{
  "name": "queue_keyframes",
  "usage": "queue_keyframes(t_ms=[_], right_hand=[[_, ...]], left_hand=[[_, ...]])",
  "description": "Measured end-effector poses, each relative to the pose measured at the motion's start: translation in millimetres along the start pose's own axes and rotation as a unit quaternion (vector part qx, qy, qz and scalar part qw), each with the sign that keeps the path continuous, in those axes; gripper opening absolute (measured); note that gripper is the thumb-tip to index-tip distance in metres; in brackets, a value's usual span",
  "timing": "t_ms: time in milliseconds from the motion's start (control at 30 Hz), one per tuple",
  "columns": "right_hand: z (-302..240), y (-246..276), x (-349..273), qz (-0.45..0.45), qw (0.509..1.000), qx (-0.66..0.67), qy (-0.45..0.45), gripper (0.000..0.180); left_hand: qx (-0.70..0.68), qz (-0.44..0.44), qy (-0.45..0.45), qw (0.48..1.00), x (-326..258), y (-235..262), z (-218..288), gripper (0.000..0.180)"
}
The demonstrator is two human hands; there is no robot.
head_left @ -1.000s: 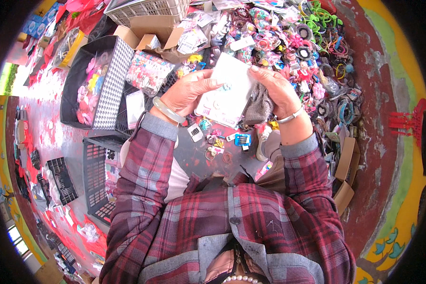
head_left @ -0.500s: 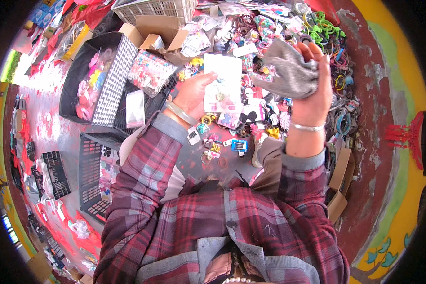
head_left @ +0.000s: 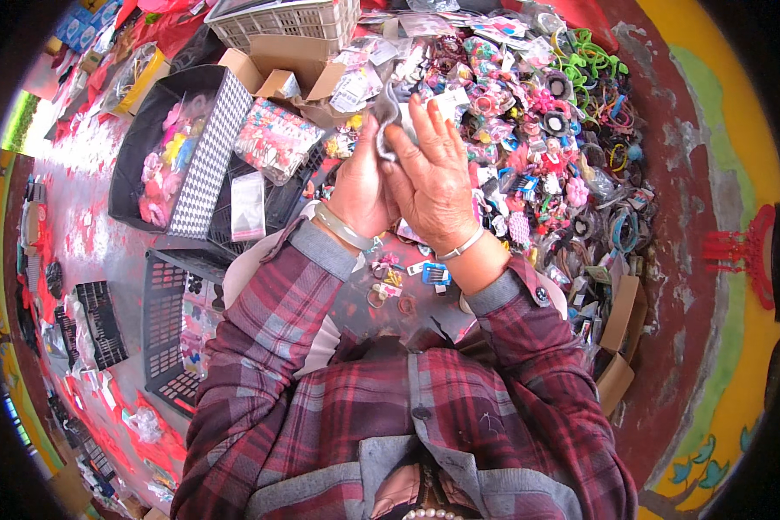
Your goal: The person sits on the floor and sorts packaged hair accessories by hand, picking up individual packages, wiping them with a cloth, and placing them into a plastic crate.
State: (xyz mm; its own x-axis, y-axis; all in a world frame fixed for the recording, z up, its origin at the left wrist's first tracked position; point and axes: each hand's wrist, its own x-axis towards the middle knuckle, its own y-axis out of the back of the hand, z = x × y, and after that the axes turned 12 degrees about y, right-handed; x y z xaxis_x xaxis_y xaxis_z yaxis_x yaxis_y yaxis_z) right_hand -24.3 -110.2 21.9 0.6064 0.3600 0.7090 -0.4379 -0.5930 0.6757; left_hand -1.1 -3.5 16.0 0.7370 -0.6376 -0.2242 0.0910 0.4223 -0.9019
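Observation:
My left hand (head_left: 361, 186) and my right hand (head_left: 435, 178) meet in front of me, above the heap. Between them is a crumpled grey cloth (head_left: 387, 107), its upper edge sticking out past my left fingertips. My right hand presses it with a bent finger and the thumb, while its other fingers point up and away. The left fingers are closed behind the cloth and mostly hidden, so what they grip cannot be made out. No white card shows between the hands. Just beyond my right wrist lies a small blue card of hair clips (head_left: 436, 274).
A large heap of hair accessories (head_left: 546, 139) spreads ahead and right. At left stand a houndstooth-sided box (head_left: 201, 156), a bag of colourful pieces (head_left: 277, 139) and a black plastic crate (head_left: 166, 321). An opened cardboard box (head_left: 295, 56) and a beige crate (head_left: 342, 26) sit farther off.
My right hand has swung left and down with the grey cloth, against my left hand. The white printed card that my left hand held is hidden from view.

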Motion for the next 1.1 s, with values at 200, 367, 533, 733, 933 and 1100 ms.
queue_keyframes(t_ms=[200, 367, 533, 733, 933, 1100], right_hand=[[15.4, 1.5, 12.7, 0.118, 0.990, -0.024, -0.069, 0.028], [62.0, 4.6, 1.2, 0.101, 0.943, 0.120, -0.294, 0.027], [109.3, 21.8, -17.8, 0.287, 0.710, 0.451, -0.459, 0.014], [34.3, 47.8, 22.7, 0.233, 0.834, 0.389, -0.315, 0.030], [5.4, -13.7, -2.1, -0.042, 0.994, 0.074, -0.069, 0.043], [15.4, -9.3, 5.1, 0.006, 0.999, 0.006, -0.045, 0.036]], left_hand=[[0.069, -0.085, 0.045, 0.993, -9.8, -6.0, -5.1, 0.052], [0.065, -0.091, 0.033, 0.993, -1.7, 7.4, -5.8, 0.049], [0.086, -0.084, 0.023, 0.993, -7.6, 1.6, 13.4, 0.045], [0.057, -0.008, 0.010, 0.998, 2.0, 8.6, 6.8, 0.045], [0.020, -0.010, 0.007, 1.000, -0.4, 0.5, 6.8, 0.060], [0.141, 0.054, 0.004, 0.989, 1.2, 4.4, -7.7, 0.059]])
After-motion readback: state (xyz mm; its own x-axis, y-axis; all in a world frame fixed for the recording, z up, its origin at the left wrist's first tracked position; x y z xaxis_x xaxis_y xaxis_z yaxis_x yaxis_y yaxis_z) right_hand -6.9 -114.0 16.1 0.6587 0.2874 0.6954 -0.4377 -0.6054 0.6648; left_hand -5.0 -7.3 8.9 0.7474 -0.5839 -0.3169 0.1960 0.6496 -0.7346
